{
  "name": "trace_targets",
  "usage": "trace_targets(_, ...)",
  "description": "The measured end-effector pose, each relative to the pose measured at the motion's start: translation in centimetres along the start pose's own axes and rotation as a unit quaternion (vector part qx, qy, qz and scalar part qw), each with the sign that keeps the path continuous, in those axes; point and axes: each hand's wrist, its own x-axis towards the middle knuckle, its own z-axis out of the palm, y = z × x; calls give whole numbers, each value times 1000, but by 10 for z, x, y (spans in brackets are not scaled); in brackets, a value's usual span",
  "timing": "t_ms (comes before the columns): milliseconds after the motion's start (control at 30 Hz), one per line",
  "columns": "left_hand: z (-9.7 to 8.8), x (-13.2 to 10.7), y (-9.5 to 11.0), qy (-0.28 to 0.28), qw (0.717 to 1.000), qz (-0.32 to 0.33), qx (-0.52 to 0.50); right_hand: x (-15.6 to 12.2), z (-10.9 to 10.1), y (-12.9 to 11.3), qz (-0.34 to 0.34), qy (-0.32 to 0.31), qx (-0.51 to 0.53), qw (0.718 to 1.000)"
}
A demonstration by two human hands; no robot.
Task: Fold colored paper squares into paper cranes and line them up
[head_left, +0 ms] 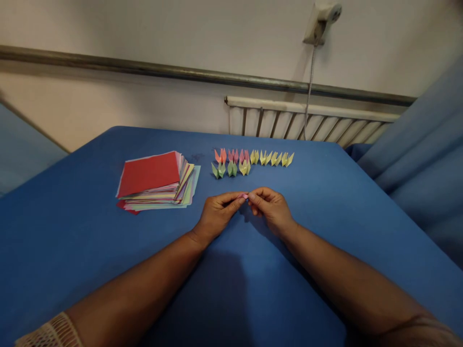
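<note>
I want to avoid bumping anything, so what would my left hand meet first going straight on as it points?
Most likely your right hand: it faces your left hand, with a small pink paper held between them, though depth is unclear.

Paper stack (150,174) lies left, cranes (244,167) behind hands (272,208).

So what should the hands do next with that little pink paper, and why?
Probably hold the pink paper steady in the left hand and gently crease its end with the right hand. Both hands are pinching it, and what shows looks small and narrow, without the spread points of the folded paper figures beyond, though fingers hide much of it.
</note>
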Motion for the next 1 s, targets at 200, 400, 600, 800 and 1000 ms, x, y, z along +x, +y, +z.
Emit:
trace_targets(200, -1, 1, -5, -7, 1000, 18, 15, -2, -1, -3, 87, -28, 63, 994)
trace_targets(400, -1, 0, -4, -17, 999, 27, 31, -1, -1, -8, 146, -27, 84, 985)
trace_targets(600, 0, 0, -3, -15, 1000, -3, 0, -1, 0, -6, 143, -22, 94, 985)
trace_targets(800, 1, 0, -3, -20, 1000, -15, -7, -1, -1, -6, 94, -23, 55, 994)
trace_targets(1000, 1, -1, -3, -22, 1000, 4, -2, -1, 0, -6, 136, -21, 52, 989)
